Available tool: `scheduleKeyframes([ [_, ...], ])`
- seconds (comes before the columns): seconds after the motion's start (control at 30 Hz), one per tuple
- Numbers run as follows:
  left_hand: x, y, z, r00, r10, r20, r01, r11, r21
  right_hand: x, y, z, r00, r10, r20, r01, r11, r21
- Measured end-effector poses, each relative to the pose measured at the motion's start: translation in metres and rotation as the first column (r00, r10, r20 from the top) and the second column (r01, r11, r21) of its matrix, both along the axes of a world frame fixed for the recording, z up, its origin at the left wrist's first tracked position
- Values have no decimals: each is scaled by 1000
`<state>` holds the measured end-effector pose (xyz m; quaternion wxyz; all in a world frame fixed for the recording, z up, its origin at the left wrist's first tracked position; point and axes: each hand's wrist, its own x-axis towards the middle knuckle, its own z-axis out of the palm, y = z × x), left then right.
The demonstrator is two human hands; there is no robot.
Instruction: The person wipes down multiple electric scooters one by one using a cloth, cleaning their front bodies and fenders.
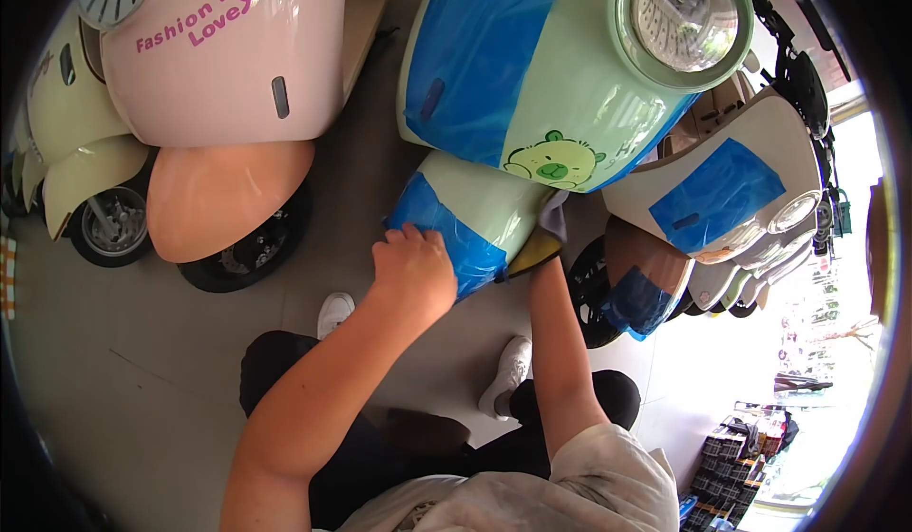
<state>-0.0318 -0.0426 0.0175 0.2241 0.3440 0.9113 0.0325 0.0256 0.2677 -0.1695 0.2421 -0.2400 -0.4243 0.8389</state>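
The green scooter's front fender (484,199) has blue film (465,247) over its lower part. My left hand (415,264) is on the film at the fender's left side, fingers bent and close together against it. At the fender's right side is a grey and yellow cloth (540,247). My right forearm reaches up to this cloth; the hand is mostly hidden by it and appears to hold it. Above the fender, the green front panel (579,85) carries a cartoon bear face, a round headlight (684,14) and more blue film.
A pink scooter (223,66) with an orange fender (228,195) stands to the left, a cream one (71,104) beyond it. On the right, a white scooter (788,152) also has blue film. My white shoes (510,370) are on the grey floor (171,380).
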Motion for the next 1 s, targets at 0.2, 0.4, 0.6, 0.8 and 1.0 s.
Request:
scheduleKeyframes([
  [0.2, -10, 0, 7, 979, -105, 172, 128, 984, -126, -8, -4, 17, 982, 97, -163, -104, 994, -32],
  [0.4, -9, 14, -12, 982, -112, 154, 144, 965, -218, 1, -48, 56, 950, 172, -262, -156, 984, 81],
  [0.6, -4, 18, -6, 984, -142, 109, 168, 945, -280, 21, -126, 110, 993, 69, -94, -39, 955, 293],
  [0.8, 1, 15, -4, 988, -134, 79, 150, 955, -254, 17, -111, 38, 928, -373, 8, 213, 548, 809],
  [1.0, 4, 8, -9, 992, -114, 45, 120, 975, -188, 30, 12, -39, 950, -239, 200, -156, 190, 969],
])
